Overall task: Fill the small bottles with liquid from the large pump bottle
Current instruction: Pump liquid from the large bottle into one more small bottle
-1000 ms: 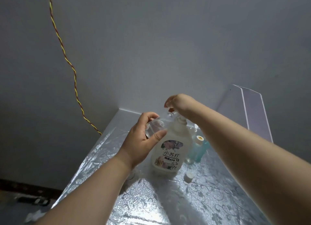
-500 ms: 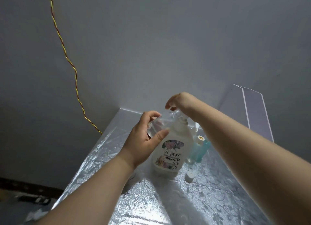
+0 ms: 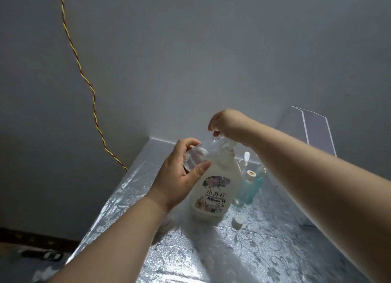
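A large white pump bottle (image 3: 214, 194) with a flowered label stands upright on the silver patterned table (image 3: 264, 255). My left hand (image 3: 179, 176) grips a small clear bottle (image 3: 195, 158) and holds it up beside the pump's spout. My right hand (image 3: 228, 122) rests on top of the pump head (image 3: 227, 144), fingers curled down over it. Behind the big bottle stand a small blue bottle (image 3: 250, 186) with a white cap and a clear one partly hidden.
A loose white cap (image 3: 238, 221) lies on the table right of the pump bottle. A clear panel (image 3: 315, 130) leans at the back right. A yellow-red twisted cord (image 3: 84, 79) hangs down the wall on the left. The table's left edge drops to the floor.
My right hand and the pump head have risen slightly. The left hand keeps the small bottle at the spout, almost unmoved.
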A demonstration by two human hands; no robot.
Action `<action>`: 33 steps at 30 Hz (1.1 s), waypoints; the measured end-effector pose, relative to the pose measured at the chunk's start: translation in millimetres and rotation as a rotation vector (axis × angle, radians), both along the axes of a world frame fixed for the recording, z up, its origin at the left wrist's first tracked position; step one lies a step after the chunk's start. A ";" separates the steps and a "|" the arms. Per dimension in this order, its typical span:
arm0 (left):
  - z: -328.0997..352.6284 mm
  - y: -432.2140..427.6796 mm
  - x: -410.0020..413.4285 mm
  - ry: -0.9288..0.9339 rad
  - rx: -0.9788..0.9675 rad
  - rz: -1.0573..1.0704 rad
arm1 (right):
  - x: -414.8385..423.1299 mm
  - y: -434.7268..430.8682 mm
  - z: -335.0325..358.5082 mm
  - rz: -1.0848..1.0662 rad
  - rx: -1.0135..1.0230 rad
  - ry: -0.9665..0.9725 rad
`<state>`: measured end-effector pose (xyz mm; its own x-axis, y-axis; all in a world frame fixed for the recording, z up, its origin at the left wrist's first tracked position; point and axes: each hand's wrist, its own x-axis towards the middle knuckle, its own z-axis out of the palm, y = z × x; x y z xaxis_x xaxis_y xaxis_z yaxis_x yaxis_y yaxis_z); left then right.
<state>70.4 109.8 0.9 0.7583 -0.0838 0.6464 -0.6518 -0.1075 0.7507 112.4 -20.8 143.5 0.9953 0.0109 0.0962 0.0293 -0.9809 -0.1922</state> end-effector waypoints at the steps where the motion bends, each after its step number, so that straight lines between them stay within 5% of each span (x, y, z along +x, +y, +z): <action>1: 0.1 -0.2 0.2 0.000 0.005 0.000 | 0.2 -0.5 -1.6 0.009 0.050 0.017; 7: -2.0 0.1 0.8 0.045 0.016 -0.052 | 8.5 -7.8 -20.1 0.003 0.200 0.047; 28: -0.7 0.5 -2.1 0.038 0.035 -0.015 | 14.9 1.5 -14.0 -0.071 0.009 0.149; 33: 0.7 1.1 -3.0 0.011 0.035 0.009 | 5.6 -5.7 -10.1 -0.032 0.112 -0.003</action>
